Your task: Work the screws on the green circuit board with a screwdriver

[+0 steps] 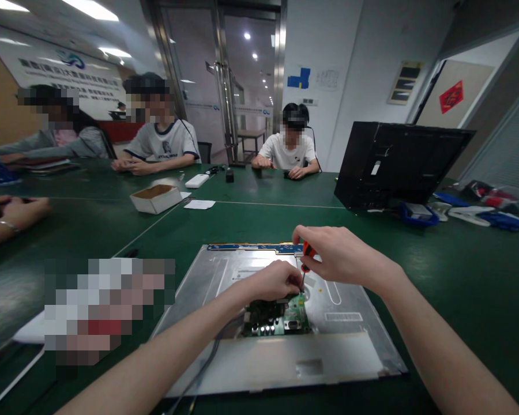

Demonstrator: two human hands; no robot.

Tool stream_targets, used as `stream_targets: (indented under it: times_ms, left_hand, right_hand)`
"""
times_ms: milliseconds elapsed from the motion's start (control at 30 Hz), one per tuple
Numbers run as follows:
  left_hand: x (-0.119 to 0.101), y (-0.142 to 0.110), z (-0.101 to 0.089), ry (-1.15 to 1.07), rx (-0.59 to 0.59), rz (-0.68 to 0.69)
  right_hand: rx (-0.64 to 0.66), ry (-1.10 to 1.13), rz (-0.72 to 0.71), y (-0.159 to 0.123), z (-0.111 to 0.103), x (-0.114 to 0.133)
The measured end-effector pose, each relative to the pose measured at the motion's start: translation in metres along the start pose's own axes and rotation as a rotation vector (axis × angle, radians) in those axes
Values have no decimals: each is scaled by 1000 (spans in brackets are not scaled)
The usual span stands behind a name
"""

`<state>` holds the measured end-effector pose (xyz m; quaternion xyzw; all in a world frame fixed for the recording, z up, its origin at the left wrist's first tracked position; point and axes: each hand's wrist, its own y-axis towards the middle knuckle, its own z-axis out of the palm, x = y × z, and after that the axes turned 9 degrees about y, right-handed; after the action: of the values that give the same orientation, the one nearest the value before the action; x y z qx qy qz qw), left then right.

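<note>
My right hand (335,251) grips the red and black handle of a screwdriver (308,253), its thin shaft pointing down. The tip reaches the upper right corner of a green circuit board (296,314). Close beside that tip, my left hand (277,279) has its fingertips pinched together over the board; what they hold, if anything, is too small to make out. The board sits on a flat silver metal display panel (346,354), which lies on the table. Along the panel's far edge runs a narrow blue circuit strip (251,248). Dark cables (211,357) pass under my left forearm.
A black monitor housing (398,164) stands at the back right, with a blue tray (418,213) and gloves (493,218) beside it. An open white box (155,197) is at the back left. Several people sit around the green table (259,222).
</note>
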<state>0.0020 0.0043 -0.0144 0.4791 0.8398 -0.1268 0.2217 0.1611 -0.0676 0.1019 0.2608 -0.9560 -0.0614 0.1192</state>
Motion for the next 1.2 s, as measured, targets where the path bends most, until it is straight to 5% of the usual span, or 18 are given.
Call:
stream_targets:
  times_ms: [400, 800, 1200]
  left_hand:
    - [-2, -1, -2, 11, -3, -1]
    - [-3, 1, -2, -2, 12, 10]
    - [-11, 1, -8, -8, 50, -5]
  right_hand:
    - [-8, -109, 41, 3, 0, -4]
    - [74, 119, -47, -5, -5, -4]
    - [31, -108, 86, 1, -7, -10]
